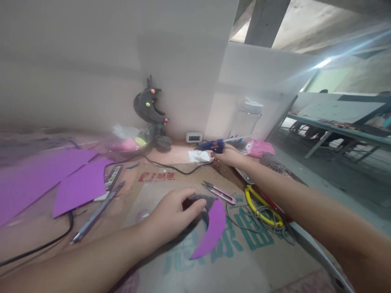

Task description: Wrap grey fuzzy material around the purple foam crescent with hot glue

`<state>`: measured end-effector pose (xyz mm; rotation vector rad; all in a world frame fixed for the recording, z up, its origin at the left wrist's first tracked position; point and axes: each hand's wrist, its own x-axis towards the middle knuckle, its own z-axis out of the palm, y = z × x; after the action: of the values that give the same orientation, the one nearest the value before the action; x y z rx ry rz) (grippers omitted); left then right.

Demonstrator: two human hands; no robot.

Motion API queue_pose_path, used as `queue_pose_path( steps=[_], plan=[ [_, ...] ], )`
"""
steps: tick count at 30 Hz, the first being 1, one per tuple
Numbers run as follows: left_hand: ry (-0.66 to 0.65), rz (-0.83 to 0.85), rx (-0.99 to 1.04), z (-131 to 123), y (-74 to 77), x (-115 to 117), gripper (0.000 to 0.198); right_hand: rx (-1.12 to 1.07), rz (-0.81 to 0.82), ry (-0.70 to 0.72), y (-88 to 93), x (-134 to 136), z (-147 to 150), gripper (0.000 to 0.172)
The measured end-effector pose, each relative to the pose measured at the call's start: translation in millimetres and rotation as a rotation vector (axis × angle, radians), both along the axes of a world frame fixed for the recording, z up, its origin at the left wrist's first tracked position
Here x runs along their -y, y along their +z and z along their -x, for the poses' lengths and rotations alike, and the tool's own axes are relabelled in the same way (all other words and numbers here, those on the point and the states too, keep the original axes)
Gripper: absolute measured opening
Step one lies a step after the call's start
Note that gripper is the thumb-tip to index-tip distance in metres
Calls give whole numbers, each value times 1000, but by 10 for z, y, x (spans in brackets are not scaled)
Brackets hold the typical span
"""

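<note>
My left hand (174, 213) presses down with curled fingers on a grey felt piece (200, 199) that lies on a purple crescent of foam (212, 230), on a sheet of cardboard (214, 260). My right hand (229, 156) reaches far across the table and grips a blue glue gun (212, 145), whose black cord (171, 167) trails left. A white paper scrap (198, 156) lies just beside the gun's nozzle.
Thread snips (220, 192) and yellow-handled pliers (262, 207) lie right of my left hand. Purple foam sheets (61, 179), a pen (97, 211) and a black cable are at left. A grey crescent ornament (149, 106), a clear bowl (131, 142), a small clock (194, 137) and a jar (249, 118) stand by the wall.
</note>
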<state>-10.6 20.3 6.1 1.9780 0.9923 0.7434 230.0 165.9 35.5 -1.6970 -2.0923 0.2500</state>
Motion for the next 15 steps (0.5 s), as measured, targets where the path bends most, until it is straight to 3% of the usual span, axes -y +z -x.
queue_pose_path(
  steps=[5, 10, 15],
  plan=[
    [20, -16, -3, 1, 4, -1, 24, -149, -7, 73, 135, 524, -136, 25],
    [81, 24, 47, 2, 25, 11, 23, -412, -74, 120, 43, 1247, -194, 24],
    [125, -27, 1, 1, 37, 32, 25, -238, -186, 92, -149, 1638, -220, 18]
  ],
)
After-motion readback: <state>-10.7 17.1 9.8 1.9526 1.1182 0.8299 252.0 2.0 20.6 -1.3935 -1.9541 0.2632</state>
